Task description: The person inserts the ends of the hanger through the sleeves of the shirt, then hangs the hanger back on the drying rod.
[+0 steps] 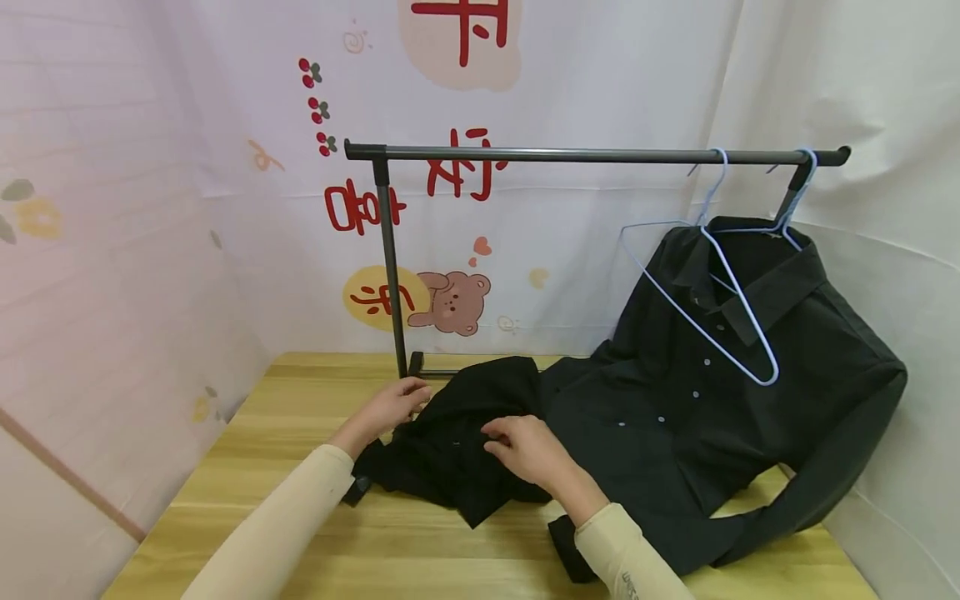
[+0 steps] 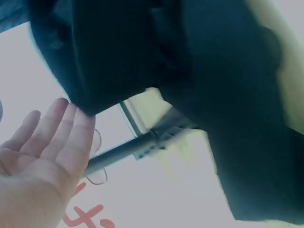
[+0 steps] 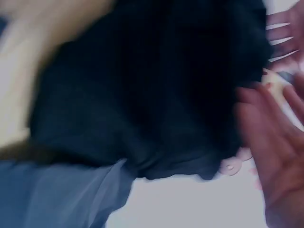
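Observation:
A bunched black cloth garment lies on the wooden table between my hands; its kind is hidden by the folds. My left hand is at its far left edge, and in the left wrist view the fingers are straight, fingertips right at the dark cloth. Over the garment's right side hovers my right hand, with fingers loosely bent and nothing held. In the right wrist view that hand appears beside the dark cloth, blurred.
A black button shirt hangs on a blue hanger at the right, its lower part and sleeve spread on the table. An empty blue hanger hangs in front of it. The dark metal rack stands behind, before a printed curtain.

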`<state>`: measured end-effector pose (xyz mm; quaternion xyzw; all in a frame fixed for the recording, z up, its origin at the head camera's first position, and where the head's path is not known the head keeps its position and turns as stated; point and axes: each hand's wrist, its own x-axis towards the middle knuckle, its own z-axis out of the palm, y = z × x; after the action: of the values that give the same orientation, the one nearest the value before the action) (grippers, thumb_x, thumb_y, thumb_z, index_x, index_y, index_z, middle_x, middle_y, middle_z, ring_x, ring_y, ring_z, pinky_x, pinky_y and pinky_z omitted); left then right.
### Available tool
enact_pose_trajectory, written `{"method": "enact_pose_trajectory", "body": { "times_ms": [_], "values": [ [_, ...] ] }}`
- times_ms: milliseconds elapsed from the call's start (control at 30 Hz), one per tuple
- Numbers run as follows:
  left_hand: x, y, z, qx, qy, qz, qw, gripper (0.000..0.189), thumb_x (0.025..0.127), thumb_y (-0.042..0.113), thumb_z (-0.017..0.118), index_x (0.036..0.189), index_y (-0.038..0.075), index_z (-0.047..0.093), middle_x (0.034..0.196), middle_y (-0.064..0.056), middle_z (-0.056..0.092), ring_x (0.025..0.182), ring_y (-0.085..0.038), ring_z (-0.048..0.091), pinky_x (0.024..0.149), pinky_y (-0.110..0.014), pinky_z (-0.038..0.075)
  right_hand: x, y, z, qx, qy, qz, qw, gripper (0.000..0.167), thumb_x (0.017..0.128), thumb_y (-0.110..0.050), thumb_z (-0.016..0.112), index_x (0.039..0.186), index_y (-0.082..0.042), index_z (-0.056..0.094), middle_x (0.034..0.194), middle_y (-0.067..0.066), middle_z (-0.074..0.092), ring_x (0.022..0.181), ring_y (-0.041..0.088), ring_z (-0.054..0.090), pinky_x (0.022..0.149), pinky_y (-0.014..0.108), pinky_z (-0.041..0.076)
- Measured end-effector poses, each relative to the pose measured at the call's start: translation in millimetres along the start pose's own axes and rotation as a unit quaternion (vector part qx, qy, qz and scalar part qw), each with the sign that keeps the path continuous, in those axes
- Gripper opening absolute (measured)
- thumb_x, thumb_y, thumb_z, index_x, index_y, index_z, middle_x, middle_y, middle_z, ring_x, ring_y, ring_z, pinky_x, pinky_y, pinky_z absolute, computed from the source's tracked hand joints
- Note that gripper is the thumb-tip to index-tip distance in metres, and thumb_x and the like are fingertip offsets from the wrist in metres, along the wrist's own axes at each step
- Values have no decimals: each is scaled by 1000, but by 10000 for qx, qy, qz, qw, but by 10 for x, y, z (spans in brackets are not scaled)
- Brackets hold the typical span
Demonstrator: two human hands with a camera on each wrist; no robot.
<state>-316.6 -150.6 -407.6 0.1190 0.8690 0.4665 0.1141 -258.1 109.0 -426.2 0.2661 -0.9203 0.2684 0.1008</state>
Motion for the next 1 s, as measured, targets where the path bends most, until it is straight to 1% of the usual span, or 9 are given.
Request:
{"method": "enact_pose_trajectory", "body": {
  "times_ms": [67,167,233,367,467,667,767,900,1000],
  "values": [
    [-61,-60,11,192,58,78,9998,40,105,25,50,135,0,55,129,-19,59,118,-36,56,99,-51,45,-35,135,0,247,257,103,9993,17,94,-13,69,109,-9,75,103,2,73,84,13,67,73,32,55],
    [-153,-136,43,449,30,238,9987,45,102,30,57,135,0,56,128,-16,60,119,-33,55,102,-51,43,-63,291,-46,133,928,364,9949,14,94,-9,69,105,-10,76,102,2,73,84,17,68,74,36,56],
    [-217,-197,60,397,-112,313,9987,45,102,26,57,137,-2,53,132,-18,58,124,-36,52,104,-53,40,-71,381,-70,-110,1042,582,9928,15,93,-6,68,106,-10,76,103,3,72,87,20,68,78,39,55],
    [-350,-335,72,96,-302,325,9990,44,100,7,52,143,-2,48,144,-22,47,135,-41,40,108,-57,32,-63,513,-61,-410,492,749,9951,29,92,-3,69,119,-10,71,113,5,69,102,25,66,89,44,52],
    [-419,-433,75,249,-200,260,9991,53,93,-2,54,146,1,45,146,-22,46,136,-42,39,107,-58,33,-24,561,-16,-299,-9,718,9970,43,91,-12,73,132,-12,63,115,3,64,104,23,62,88,42,51],
    [-394,-573,141,704,166,301,9969,34,94,16,68,128,10,65,123,-9,65,113,-29,60,96,-49,46,50,544,49,157,-195,822,9963,40,85,-21,80,122,-12,69,102,-3,57,89,16,55,77,37,48],
    [-384,-493,126,359,415,369,9978,30,96,26,67,123,13,69,121,-5,66,109,-23,61,93,-43,49,70,519,6,842,-66,1136,9899,32,89,-22,76,118,-9,69,100,-3,60,86,15,55,75,36,49],
    [-364,-247,44,-377,611,549,9959,37,98,28,65,129,8,66,91,-13,64,67,-21,55,63,-34,50,109,506,-37,1977,-81,1621,9667,41,96,-29,67,130,-6,62,102,2,64,83,16,60,75,37,52],
    [-352,-77,-19,-671,655,827,9922,34,98,27,64,125,5,67,84,-16,59,62,-17,47,60,-31,46,138,475,-40,2206,-247,1766,9589,42,96,-29,67,133,-9,61,104,3,66,79,16,63,72,35,54]
  ]
}}
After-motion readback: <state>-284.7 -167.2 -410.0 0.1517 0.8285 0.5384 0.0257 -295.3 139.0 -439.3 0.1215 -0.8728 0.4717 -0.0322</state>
